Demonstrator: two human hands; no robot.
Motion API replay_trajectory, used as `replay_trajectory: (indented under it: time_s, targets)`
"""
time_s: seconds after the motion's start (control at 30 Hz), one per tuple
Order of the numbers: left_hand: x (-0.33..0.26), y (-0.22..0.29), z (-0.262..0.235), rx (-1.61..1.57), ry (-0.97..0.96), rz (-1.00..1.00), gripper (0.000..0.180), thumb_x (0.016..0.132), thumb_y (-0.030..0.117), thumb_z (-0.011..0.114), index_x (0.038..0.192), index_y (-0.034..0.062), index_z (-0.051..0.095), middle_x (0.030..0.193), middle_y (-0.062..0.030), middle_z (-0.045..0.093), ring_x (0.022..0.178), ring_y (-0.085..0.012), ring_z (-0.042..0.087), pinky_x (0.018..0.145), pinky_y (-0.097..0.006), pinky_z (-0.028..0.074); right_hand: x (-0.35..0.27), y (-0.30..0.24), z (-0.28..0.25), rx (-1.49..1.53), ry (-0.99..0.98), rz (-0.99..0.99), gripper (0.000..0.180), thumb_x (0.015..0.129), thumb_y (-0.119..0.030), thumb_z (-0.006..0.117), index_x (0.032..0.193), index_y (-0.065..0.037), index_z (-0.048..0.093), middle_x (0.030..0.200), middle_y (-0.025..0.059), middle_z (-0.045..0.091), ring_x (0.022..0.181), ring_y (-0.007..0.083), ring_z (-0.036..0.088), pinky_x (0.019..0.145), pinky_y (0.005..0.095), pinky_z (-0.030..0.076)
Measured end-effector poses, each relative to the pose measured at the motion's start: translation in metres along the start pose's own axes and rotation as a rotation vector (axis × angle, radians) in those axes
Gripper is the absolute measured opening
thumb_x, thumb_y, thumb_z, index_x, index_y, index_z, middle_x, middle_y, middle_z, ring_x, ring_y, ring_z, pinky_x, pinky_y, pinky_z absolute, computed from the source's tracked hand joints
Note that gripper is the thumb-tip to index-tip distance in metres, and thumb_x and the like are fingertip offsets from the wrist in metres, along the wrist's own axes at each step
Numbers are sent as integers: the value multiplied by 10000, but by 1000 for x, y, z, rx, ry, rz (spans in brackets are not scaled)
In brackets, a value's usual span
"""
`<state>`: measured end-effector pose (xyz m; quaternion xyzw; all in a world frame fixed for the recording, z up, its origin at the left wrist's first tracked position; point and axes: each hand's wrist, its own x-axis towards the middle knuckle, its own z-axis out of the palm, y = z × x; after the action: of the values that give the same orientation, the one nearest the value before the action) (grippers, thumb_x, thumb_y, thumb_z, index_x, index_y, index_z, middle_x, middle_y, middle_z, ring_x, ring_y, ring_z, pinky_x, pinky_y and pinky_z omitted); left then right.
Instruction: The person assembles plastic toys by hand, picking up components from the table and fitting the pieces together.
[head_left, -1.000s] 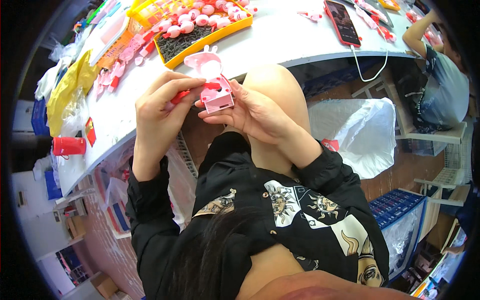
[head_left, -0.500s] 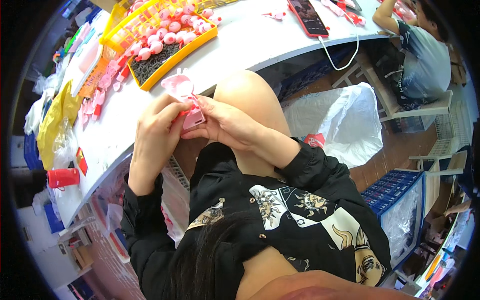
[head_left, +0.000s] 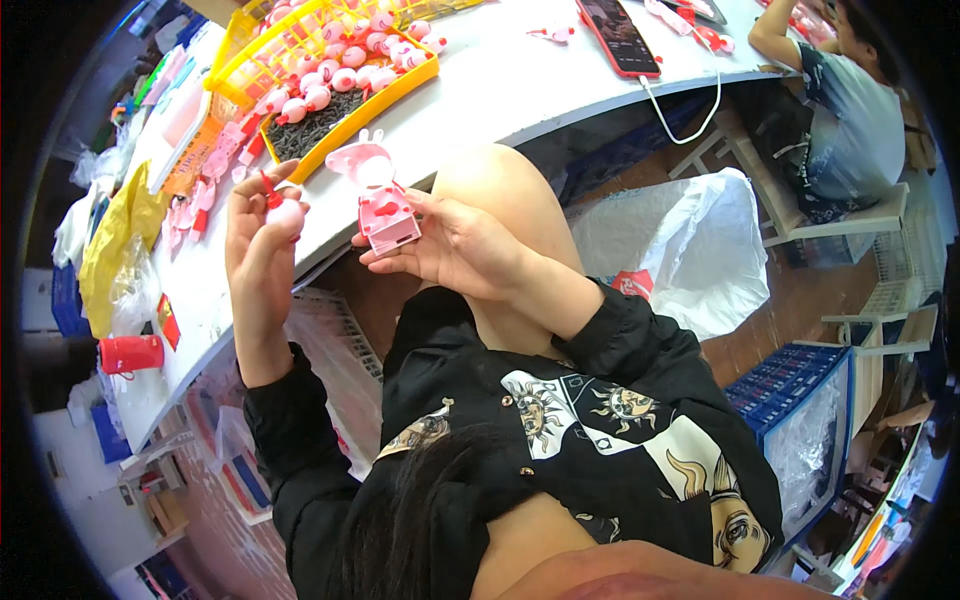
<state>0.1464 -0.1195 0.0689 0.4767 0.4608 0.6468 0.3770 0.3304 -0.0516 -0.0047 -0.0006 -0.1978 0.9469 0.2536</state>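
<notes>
My right hand point(head_left: 465, 245) grips a small pink plastic toy case point(head_left: 388, 222) with red parts inside, above my knee. Its pale pink, eared lid point(head_left: 362, 165) stands swung back at the top. Apart from it on the left, my left hand point(head_left: 258, 250) pinches a pink ball piece point(head_left: 288, 216) with a red tip, near the table edge. Just beyond that hand is a yellow tray point(head_left: 350, 127). Dark little rods or screws point(head_left: 312, 122) fill its near part, with several pink balls point(head_left: 343, 78) like the held one heaped behind.
Joined pink and red parts point(head_left: 222, 152) lie on the white table point(head_left: 500, 75) left of the tray. A phone point(head_left: 618, 38) with a white cable lies at the far edge. White plastic bag point(head_left: 715, 250) and blue crate point(head_left: 800, 410) are to my right; another person point(head_left: 850, 130) sits beyond.
My left hand has drawn back from the toy case to the left, and a pink ball piece now shows in its fingers. The right hand has stayed nearly in place, the case now more exposed.
</notes>
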Motion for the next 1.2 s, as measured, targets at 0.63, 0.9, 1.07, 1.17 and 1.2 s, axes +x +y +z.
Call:
replay_trajectory:
  time_s: [0.63,0.9,1.07,1.17,1.2]
  targets:
    - [2,0,10,272,-93,74,422,755,-124,665,1119,-22,477,1140,-164,578,1005,-184,603,874,-298,524,-3,-2,-5,-70,-17,27,430,1010,-320,312,1231,19,458,1118,191,591,1015,281,598,915,378,463]
    - [-3,0,14,760,51,395,371,738,-71,721,1064,-40,547,1102,-138,585,1021,-182,594,871,-296,521,-3,-1,-5,-74,-21,10,441,1009,-318,312,1256,25,442,1145,223,579,1018,290,600,916,377,466]
    - [-1,5,10,1005,72,587,396,700,-8,770,1062,-14,610,1067,-117,592,972,-189,602,841,-292,519,-3,-1,-5,-73,-23,10,445,1009,-314,314,1264,31,432,1146,233,576,1026,293,598,919,377,470]
    - [-3,10,10,1120,47,588,458,704,-30,764,1127,-20,589,1096,-112,568,1016,-183,578,882,-293,513,-3,0,-6,-74,-20,12,448,1009,-312,312,1267,36,427,1150,235,573,1022,293,600,916,374,473]
    - [-3,10,9,1145,46,601,486,700,-21,771,1147,-18,579,1092,-107,565,1005,-181,580,882,-290,514,-3,0,-5,-82,-11,7,449,1009,-311,312,1267,38,426,1153,237,571,1021,292,600,916,374,474]
